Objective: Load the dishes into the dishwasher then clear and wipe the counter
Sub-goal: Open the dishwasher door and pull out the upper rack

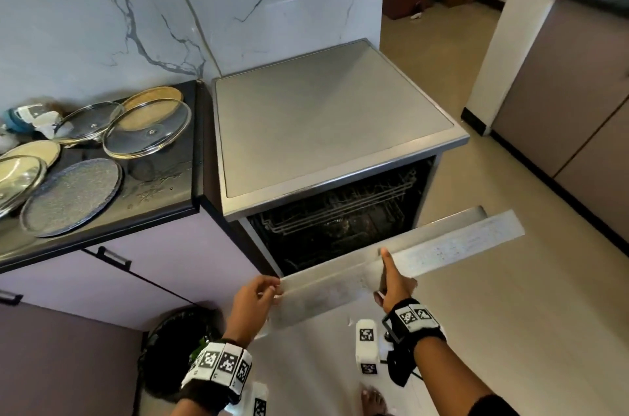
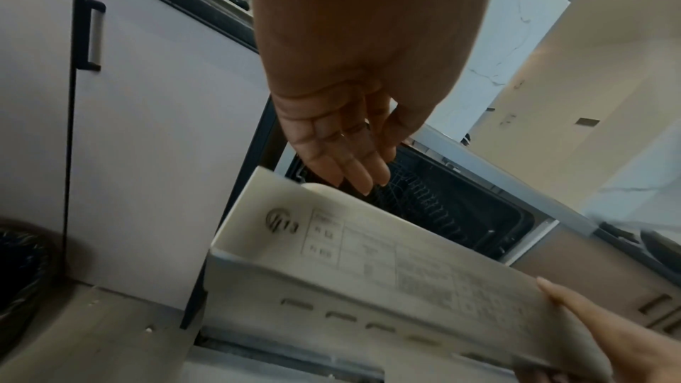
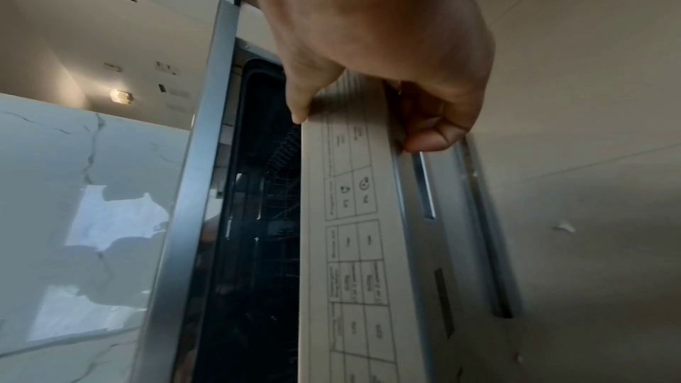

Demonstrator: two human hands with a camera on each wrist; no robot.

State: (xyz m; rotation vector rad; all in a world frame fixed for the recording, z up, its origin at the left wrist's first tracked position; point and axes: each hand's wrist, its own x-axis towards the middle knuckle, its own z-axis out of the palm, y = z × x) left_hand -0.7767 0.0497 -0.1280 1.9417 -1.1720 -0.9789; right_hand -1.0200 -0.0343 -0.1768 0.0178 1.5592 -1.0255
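While half open at lower centre, dishwasher door (image 1: 391, 266) looks heavy, stiff: right hand (image 1: 394, 283) clamps top edge, left hand (image 1: 253, 293) pinches corner.

Right hand (image 3: 387, 48) gripping top edge of dishwasher door (image 3: 354, 243), thumb on printed label, dark rack interior (image 3: 265, 214) beside, marble wall (image 3: 92, 214) left.

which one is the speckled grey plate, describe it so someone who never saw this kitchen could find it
Start at the steel dishwasher with its door partly open, then look left to the dark counter beside it. The speckled grey plate lies flat by the counter's front edge. Unlike the clear glass lids behind it, it is opaque, dull grey and has no knob.
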